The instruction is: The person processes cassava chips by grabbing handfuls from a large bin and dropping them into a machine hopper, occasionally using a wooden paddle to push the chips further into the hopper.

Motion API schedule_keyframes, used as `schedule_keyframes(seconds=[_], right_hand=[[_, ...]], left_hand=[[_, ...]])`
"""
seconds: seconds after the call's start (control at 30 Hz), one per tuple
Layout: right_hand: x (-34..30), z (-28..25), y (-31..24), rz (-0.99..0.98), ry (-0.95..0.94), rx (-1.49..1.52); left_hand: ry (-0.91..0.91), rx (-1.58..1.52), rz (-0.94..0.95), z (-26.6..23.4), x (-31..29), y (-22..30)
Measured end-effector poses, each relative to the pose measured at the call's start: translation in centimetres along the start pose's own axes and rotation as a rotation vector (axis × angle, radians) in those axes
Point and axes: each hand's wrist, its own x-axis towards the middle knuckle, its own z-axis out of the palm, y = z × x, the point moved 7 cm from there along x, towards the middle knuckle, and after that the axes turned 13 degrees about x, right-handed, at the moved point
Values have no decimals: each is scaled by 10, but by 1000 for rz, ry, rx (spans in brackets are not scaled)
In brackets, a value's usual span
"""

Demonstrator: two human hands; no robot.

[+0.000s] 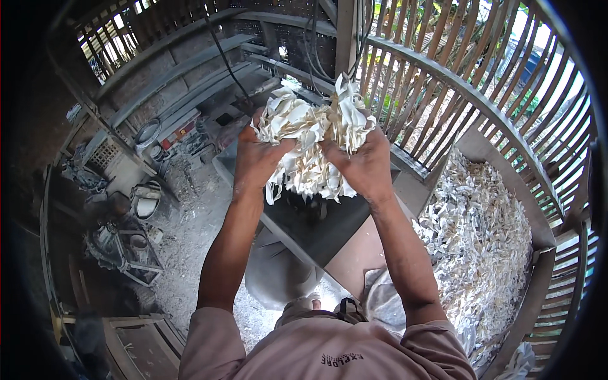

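Both my hands are raised in front of me with a big clump of dry, thin, curled off-white flakes [310, 166] gripped between them. My left hand [258, 157] presses on the clump's left side, its thumb lying over the front. On the other side my right hand [367, 161] is closed around the flakes, thumb pointing inward. Most of my fingertips are hidden behind the clump. Directly below is a dark, sloping metal hopper [285, 221] with a wide rim; the flakes hang over its middle, where a dark opening partly shows.
To the right, a large heap of similar flakes [481, 247] lies inside a boarded bin against the slatted wall [456, 69]. A pale bucket [147, 206] and a metal-framed machine [136, 250] stand on the dusty floor at left. A dark cable [225, 54] hangs beyond the hopper.
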Motion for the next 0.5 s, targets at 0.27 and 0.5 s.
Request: schedule_keyframes(seconds=[0.27, 0.5], right_hand=[[1, -4, -12, -121, 18, -129], [0, -5, -10, -141, 61, -65]], left_hand=[[37, -105, -42, 0, -2, 2], [59, -71, -51, 0, -2, 3]])
